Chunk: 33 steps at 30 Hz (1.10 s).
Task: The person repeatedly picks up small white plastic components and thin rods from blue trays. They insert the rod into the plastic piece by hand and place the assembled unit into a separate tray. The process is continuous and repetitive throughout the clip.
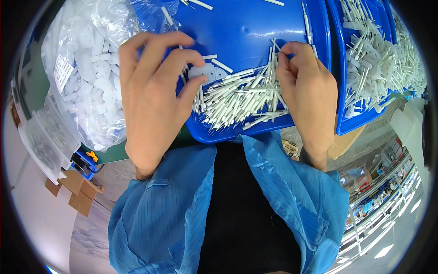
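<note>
A blue tray [246, 32] lies in front of me with a pile of thin white rods [242, 98] along its near side. My left hand [157, 86] is over the tray's left side, thumb and index finger closed on a translucent white plastic disc [207, 71]. Its other fingers are curled and spread. At the pile's right end my right hand [308, 82] pinches a thin white rod [275, 44] between thumb and fingertips. Part of that rod is hidden by the fingers.
A clear plastic bag [98, 77] full of white discs stands at the left. On the right, a second blue tray [341, 116] holds discs with rods attached. Loose rods [221, 65] lie near the disc, with others at the tray's far and right edges. Cardboard [80, 189] shows at lower left.
</note>
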Each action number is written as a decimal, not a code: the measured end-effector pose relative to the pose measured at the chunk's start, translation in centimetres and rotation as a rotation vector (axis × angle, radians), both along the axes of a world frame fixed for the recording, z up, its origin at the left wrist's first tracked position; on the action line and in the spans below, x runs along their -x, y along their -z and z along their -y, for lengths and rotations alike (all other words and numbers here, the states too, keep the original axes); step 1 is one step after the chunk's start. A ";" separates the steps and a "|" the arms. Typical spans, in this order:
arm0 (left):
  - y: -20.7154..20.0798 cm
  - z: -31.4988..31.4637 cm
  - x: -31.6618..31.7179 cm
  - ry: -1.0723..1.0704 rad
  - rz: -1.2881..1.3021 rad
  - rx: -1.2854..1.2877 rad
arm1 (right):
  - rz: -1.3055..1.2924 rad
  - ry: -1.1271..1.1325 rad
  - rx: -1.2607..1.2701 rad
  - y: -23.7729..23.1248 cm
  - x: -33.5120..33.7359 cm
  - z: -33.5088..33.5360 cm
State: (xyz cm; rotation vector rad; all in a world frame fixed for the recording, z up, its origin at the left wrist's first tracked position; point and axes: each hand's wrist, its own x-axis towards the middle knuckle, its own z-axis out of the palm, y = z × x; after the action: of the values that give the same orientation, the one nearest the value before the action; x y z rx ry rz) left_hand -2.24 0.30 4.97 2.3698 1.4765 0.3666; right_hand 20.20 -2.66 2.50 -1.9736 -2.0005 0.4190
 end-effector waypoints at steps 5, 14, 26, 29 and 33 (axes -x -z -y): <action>1.7 0.4 -0.9 -0.032 0.404 0.107 | -0.220 0.013 -0.035 -0.3 -0.3 -1.3; 2.6 0.4 -2.1 -0.124 0.886 0.095 | -0.475 -0.067 0.202 -0.7 0.2 0.2; 2.6 0.4 -1.7 0.066 0.716 -0.207 | -1.345 0.096 0.420 -2.1 4.3 -0.1; 2.9 0.6 -1.3 0.082 0.753 -0.228 | -1.441 0.037 0.411 -1.3 4.8 -0.1; 3.4 1.0 -1.4 0.006 0.770 -0.188 | -1.538 0.100 0.335 -1.3 5.9 -0.2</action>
State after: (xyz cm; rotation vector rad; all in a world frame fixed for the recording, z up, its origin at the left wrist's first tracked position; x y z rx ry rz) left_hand -0.80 -0.66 1.61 1.9808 1.0854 1.2869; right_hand 14.31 -2.48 3.84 -1.0611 -0.8118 1.6419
